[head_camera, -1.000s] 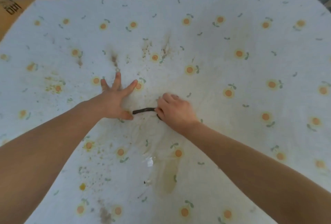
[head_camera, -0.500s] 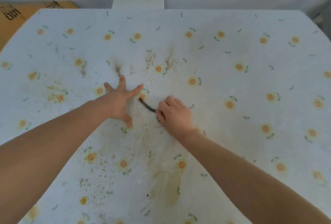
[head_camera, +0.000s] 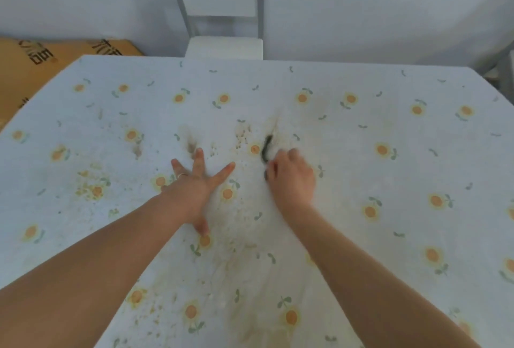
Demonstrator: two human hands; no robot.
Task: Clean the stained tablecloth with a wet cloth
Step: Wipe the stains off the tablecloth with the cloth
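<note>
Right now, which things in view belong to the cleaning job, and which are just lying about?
In the job: stained tablecloth; dark cloth, in the grip of the right hand; left hand, flat on the tablecloth.
Lying about: cardboard box, far left; white chair, beyond the tablecloth's far edge.

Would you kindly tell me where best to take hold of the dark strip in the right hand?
Probably its free upper end, pinched from the far side: the dark strip curves up out of the right hand, whose fingers cover the rest.
</note>
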